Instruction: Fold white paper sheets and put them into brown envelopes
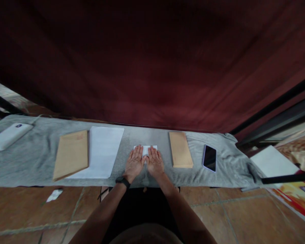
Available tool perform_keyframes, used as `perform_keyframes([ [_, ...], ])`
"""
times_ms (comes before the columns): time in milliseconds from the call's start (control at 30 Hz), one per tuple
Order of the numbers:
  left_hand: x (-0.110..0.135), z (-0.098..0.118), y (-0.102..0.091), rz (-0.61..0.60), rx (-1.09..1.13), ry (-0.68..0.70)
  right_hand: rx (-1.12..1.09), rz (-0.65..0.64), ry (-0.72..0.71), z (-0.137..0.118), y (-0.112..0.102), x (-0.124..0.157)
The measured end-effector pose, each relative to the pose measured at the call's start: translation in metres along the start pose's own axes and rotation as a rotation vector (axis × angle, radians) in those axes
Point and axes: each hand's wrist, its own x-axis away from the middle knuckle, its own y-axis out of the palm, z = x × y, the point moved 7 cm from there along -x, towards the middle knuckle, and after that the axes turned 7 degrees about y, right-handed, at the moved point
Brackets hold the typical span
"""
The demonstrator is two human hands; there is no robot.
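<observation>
Both my hands lie flat, side by side, on a small folded white paper (145, 148) in the middle of a grey cloth (35, 159). My left hand (134, 162) has its fingers stretched out and together, and a black band sits on its wrist. My right hand (155, 161) lies the same way, pressing the paper's right half. Most of the paper is hidden under the hands; only its far edge shows.
Left of the hands lie a stack of white sheets (101, 156) and a stack of brown envelopes (71, 154). To the right are another brown envelope stack (180, 149) and a dark phone (209, 158). A white device (8, 135) lies far left. A dark red curtain hangs behind.
</observation>
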Motion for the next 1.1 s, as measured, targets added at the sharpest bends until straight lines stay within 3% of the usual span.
perform_keyframes([
  [467, 0.014, -0.018, -0.003, 0.011, -0.058, -0.089, 0.042, 0.007, 0.140, 0.043, -0.023, 0.003],
  [600, 0.013, -0.018, -0.003, 0.016, -0.060, -0.088, -0.012, 0.026, 0.149, 0.024, -0.027, 0.002],
  [767, 0.015, -0.018, -0.001, -0.020, -0.095, -0.049, -0.109, -0.073, -0.064, -0.038, -0.011, 0.000],
  [833, 0.017, -0.018, 0.000, -0.038, -0.106, -0.037, -0.128, -0.121, -0.097, -0.052, -0.002, -0.001],
  [933, 0.017, -0.019, 0.000, -0.042, -0.112, -0.042, -0.099, -0.123, -0.076, -0.049, 0.007, -0.003],
  [1100, 0.015, -0.017, -0.003, 0.012, -0.080, -0.050, -0.035, -0.061, -0.052, -0.017, 0.010, -0.009],
])
